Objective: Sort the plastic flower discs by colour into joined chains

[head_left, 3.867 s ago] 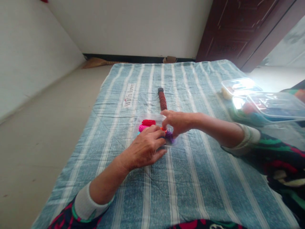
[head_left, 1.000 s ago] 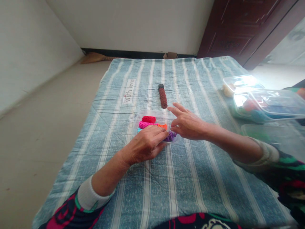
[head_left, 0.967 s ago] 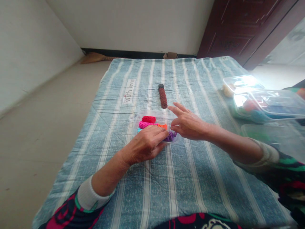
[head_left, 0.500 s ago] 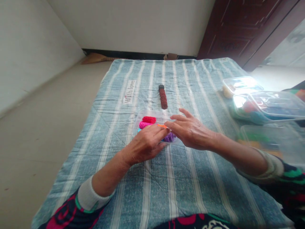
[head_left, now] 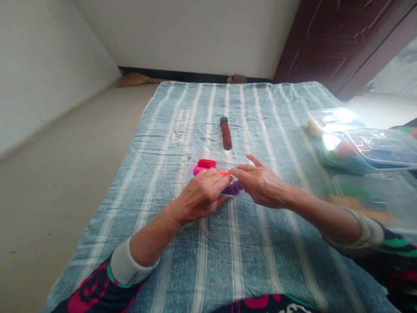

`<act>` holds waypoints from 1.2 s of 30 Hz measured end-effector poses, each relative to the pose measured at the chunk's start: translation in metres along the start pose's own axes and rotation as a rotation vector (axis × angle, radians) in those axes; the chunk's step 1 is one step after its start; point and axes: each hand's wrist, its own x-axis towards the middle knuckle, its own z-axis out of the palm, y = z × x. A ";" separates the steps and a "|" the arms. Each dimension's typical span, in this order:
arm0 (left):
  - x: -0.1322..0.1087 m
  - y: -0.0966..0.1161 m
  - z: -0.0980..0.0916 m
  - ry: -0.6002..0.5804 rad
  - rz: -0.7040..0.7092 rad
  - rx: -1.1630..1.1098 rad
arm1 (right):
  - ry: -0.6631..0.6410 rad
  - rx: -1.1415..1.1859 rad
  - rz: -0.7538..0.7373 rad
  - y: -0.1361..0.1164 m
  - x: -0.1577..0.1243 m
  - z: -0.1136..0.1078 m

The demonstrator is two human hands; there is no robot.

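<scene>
A clear plastic box (head_left: 243,159) lies in front of me with small textured rolls in it. A red roll (head_left: 206,164), a magenta roll (head_left: 199,169) and a purple roll (head_left: 233,188) show. My left hand (head_left: 203,191) reaches over the near side of the box, its fingers bent and closed; what they hold is hidden. At the tips of both hands an orange roll (head_left: 223,173) is partly visible. My right hand (head_left: 259,182) comes from the right, its fingers drawn together at the orange roll. Beyond the box lies a dark brown textured stick (head_left: 226,134) with a black end.
A striped blue cloth (head_left: 137,191) covers the table, with the printed words "With love" at the left. Several clear boxes (head_left: 381,150) with coloured contents stand along the right edge. Past the far edge are a wall and a dark red door (head_left: 325,48).
My right hand's fingers have drawn closer together at the orange roll. My left hand stays over the box. The whole view has shifted slightly.
</scene>
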 end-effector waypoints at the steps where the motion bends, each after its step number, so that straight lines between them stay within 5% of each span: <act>1: 0.000 0.000 0.000 0.005 0.000 -0.001 | 0.020 0.006 0.008 0.002 0.000 0.001; 5: -0.001 -0.001 0.002 0.016 -0.001 -0.002 | 0.067 -0.039 0.038 0.008 0.000 0.000; 14: -0.001 0.000 0.001 0.006 0.006 -0.017 | -0.045 -0.018 0.003 0.001 0.002 0.000; 29: 0.010 0.016 0.009 -0.129 -0.032 0.035 | 0.003 0.017 0.036 0.002 -0.002 0.007; 36: 0.009 0.015 0.012 -0.075 -0.020 -0.016 | -0.035 0.067 0.074 0.001 0.000 0.003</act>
